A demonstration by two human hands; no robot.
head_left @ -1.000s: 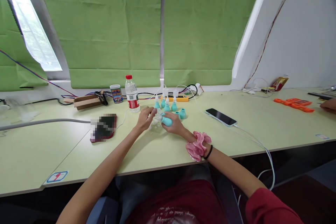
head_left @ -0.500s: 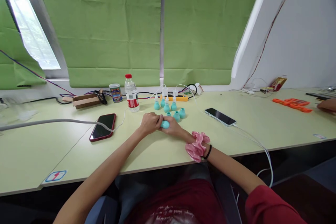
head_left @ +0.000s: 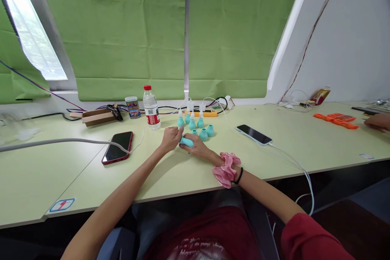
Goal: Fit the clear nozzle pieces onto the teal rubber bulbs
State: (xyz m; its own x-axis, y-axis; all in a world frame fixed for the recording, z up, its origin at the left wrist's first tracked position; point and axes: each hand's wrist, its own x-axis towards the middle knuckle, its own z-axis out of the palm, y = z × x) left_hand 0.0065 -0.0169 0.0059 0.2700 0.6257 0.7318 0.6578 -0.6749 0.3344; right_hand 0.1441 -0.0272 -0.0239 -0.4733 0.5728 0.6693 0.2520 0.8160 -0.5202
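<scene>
My right hand [head_left: 198,147] is wrapped round a teal squeeze bulb [head_left: 187,142], whose rounded end shows between the fingers. Close against it on the left, my left hand [head_left: 170,139] is closed at the bulb's other end; what its fingers grip is hidden. Just beyond my hands, open-necked teal bulbs [head_left: 203,134] stand upright without tips. Behind them is a group of several teal bulbs fitted with pointed white nozzles [head_left: 191,124].
A water bottle [head_left: 151,109], a can [head_left: 133,107] and an open cardboard box [head_left: 99,117] stand at the back left. Phones lie left [head_left: 117,148] and right [head_left: 254,134], with cables. A power strip [head_left: 208,113], orange pieces [head_left: 336,120] and another person's hand [head_left: 378,121] are farther off.
My hands have drawn slightly apart and turned, so more of the teal bulb shows between them. The standing bulbs have not moved on the table.
</scene>
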